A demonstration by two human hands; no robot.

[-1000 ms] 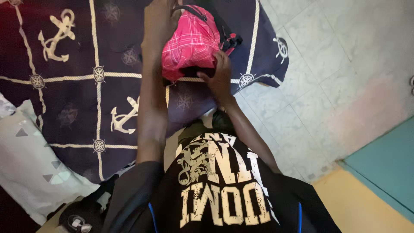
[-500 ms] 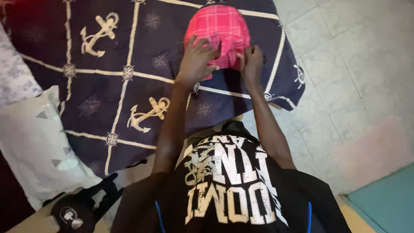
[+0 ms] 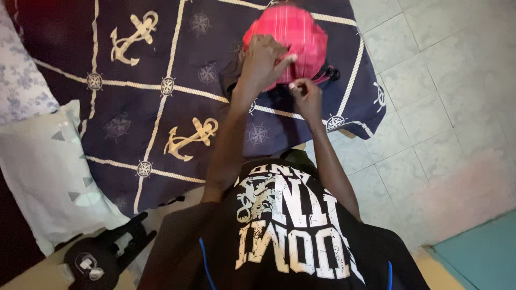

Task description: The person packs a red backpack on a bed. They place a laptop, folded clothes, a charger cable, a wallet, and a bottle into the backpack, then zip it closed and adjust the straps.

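On the bed (image 3: 161,107) — one rounded pink plaid fabric bag (image 3: 293,35); your left hand (image 3: 263,62) clamps it, right hand (image 3: 307,96) pinches its edge.

- black short-sleeved t-shirt (image 3: 290,236) with a big distressed white block-letter print and a crest graphic on the chest
- thin blue piping down both sides
- left hand (image 3: 263,62) and right hand (image 3: 307,99) bare, no rings or watch showing

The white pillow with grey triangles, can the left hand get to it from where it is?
Probably yes. The left hand rests on the pink plaid cloth, well away from the white pillow, but only bare bedspread lies between them, so nothing seems to block it.
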